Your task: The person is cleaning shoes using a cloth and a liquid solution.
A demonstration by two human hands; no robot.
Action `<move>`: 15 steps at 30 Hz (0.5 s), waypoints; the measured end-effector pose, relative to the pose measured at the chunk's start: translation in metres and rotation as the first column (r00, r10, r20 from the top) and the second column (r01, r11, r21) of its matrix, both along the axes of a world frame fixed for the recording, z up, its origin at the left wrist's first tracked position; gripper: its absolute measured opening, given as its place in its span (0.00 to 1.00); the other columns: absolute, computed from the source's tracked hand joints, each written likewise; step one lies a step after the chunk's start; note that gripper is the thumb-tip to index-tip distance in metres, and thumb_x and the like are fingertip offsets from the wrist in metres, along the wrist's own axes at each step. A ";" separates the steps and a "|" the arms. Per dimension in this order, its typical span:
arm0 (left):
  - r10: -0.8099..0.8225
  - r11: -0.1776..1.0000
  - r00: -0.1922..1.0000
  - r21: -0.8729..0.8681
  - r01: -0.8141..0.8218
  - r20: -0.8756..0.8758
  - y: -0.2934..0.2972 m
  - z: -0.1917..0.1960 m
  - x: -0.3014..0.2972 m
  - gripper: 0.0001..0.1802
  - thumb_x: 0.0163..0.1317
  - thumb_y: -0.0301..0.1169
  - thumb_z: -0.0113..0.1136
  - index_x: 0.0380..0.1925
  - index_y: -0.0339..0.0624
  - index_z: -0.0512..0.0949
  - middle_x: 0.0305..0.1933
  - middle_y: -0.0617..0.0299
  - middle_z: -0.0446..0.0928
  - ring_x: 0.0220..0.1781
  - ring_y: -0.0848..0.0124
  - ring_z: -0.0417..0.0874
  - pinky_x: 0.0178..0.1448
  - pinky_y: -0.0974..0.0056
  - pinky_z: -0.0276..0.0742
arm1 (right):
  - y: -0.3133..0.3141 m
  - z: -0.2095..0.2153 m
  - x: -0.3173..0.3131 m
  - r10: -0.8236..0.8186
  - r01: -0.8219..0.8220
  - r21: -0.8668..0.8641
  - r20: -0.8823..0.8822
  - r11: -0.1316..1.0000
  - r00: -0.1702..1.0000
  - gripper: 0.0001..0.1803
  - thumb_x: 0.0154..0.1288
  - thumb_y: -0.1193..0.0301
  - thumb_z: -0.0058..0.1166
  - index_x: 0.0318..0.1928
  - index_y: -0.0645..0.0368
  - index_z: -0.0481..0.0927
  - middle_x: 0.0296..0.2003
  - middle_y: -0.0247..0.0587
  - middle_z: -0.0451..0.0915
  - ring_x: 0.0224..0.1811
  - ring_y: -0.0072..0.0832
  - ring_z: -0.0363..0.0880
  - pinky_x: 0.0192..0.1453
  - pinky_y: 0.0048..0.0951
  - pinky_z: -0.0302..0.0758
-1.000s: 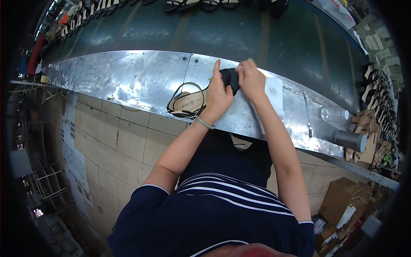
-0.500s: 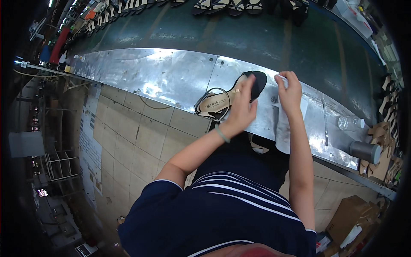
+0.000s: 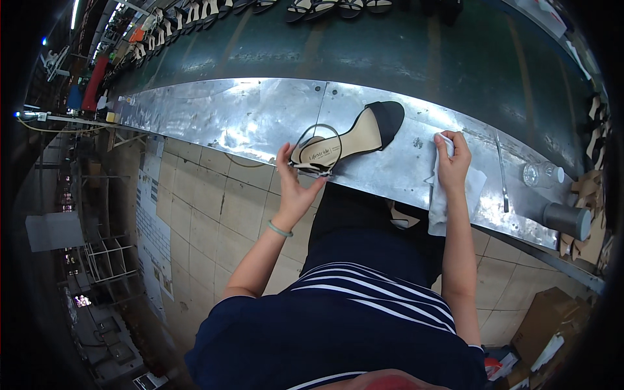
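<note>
Our left hand pinches the sandal at the back, likely steadying it; our right hand pinches white cloth.

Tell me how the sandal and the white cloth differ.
The sandal is black and beige, the cloth plain white. The sandal looks stiff, the cloth limp. The left hand is at the sandal's heel, the right hand grips the cloth. Both are at the metal bench.
</note>
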State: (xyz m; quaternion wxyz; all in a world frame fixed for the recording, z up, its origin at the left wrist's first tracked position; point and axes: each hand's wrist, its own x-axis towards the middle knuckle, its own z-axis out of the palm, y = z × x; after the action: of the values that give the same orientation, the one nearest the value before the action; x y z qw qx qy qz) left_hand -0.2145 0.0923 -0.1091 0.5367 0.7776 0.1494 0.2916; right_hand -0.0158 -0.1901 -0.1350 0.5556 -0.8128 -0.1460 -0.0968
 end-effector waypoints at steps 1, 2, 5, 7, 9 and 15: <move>-0.107 0.986 0.994 -0.131 0.107 0.008 0.000 0.001 0.007 0.47 0.51 0.17 0.73 0.68 0.38 0.56 0.67 0.52 0.64 0.66 0.64 0.71 0.69 0.60 0.70 | 0.001 0.000 -0.001 -0.005 0.005 0.002 0.033 1.000 0.999 0.10 0.66 0.70 0.63 0.36 0.65 0.79 0.31 0.42 0.79 0.34 0.31 0.77 0.41 0.28 0.72; -0.140 0.966 0.990 -0.222 0.131 -0.025 -0.001 0.000 0.012 0.45 0.51 0.16 0.73 0.69 0.37 0.60 0.64 0.53 0.70 0.65 0.66 0.75 0.68 0.61 0.73 | 0.000 0.000 -0.001 -0.009 0.009 0.001 0.034 1.000 0.999 0.10 0.66 0.70 0.63 0.36 0.65 0.79 0.31 0.42 0.79 0.34 0.31 0.77 0.41 0.28 0.72; -0.193 0.916 0.978 -0.370 0.152 -0.077 0.017 -0.019 0.020 0.36 0.51 0.15 0.73 0.61 0.35 0.70 0.55 0.57 0.78 0.57 0.67 0.81 0.62 0.63 0.78 | -0.002 0.000 -0.002 0.005 -0.007 0.047 0.031 0.999 1.000 0.09 0.65 0.70 0.63 0.36 0.65 0.80 0.31 0.42 0.78 0.34 0.32 0.77 0.41 0.28 0.72; -0.203 0.884 0.974 -0.447 0.139 -0.100 0.020 -0.022 0.021 0.38 0.49 0.13 0.72 0.62 0.36 0.69 0.57 0.58 0.78 0.61 0.67 0.78 0.64 0.62 0.76 | -0.002 0.001 -0.003 -0.003 0.000 0.054 0.052 0.999 0.999 0.10 0.65 0.70 0.63 0.36 0.65 0.80 0.31 0.42 0.78 0.34 0.32 0.77 0.41 0.28 0.72; -0.206 0.970 0.973 -0.153 0.188 -0.105 0.018 -0.010 0.025 0.37 0.49 0.13 0.72 0.61 0.36 0.69 0.57 0.60 0.77 0.60 0.69 0.78 0.63 0.64 0.77 | -0.003 0.001 -0.004 -0.013 0.010 0.057 0.044 0.998 0.999 0.10 0.65 0.70 0.64 0.36 0.65 0.80 0.31 0.42 0.78 0.34 0.33 0.77 0.41 0.28 0.72; -0.229 0.749 0.968 -0.617 0.243 0.103 -0.004 -0.002 0.055 0.30 0.53 0.09 0.64 0.57 0.38 0.74 0.54 0.56 0.80 0.57 0.63 0.81 0.61 0.57 0.83 | -0.005 0.003 -0.004 -0.014 0.010 0.072 0.050 0.997 0.999 0.09 0.64 0.71 0.64 0.36 0.66 0.79 0.31 0.43 0.78 0.33 0.34 0.78 0.40 0.29 0.72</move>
State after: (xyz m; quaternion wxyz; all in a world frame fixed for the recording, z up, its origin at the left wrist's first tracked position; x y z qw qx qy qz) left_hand -0.1597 0.0884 -0.1115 0.7976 0.5652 0.1325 0.1638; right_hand -0.0196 -0.1955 -0.1322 0.5801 -0.7903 -0.1518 -0.1259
